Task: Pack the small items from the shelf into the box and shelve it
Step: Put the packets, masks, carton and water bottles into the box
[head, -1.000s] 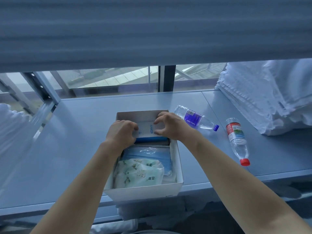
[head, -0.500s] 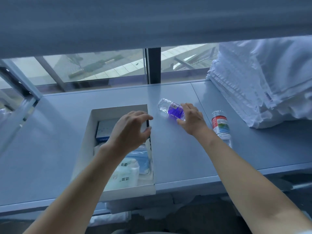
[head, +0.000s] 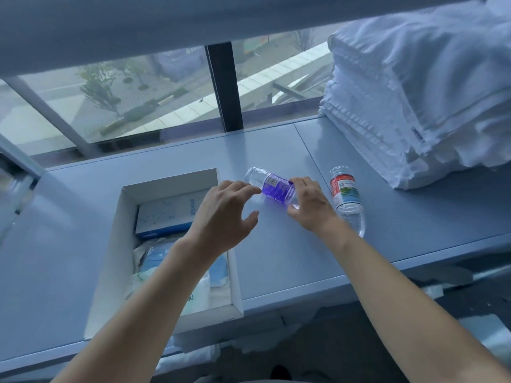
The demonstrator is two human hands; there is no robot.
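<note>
A second ago both hands were down in the white box [head: 121,244], on the blue-and-white carton [head: 166,214] at its far end. Now both are out of it. The right hand [head: 309,205] has crossed to the purple-labelled bottle [head: 273,186] lying on the shelf [head: 276,266] and grips its near end, fingers [head: 301,183] curled over it. The left hand [head: 224,217] has followed, hovering spread beside the bottle, its fingertips close to the clear base, above the box's right wall
</note>
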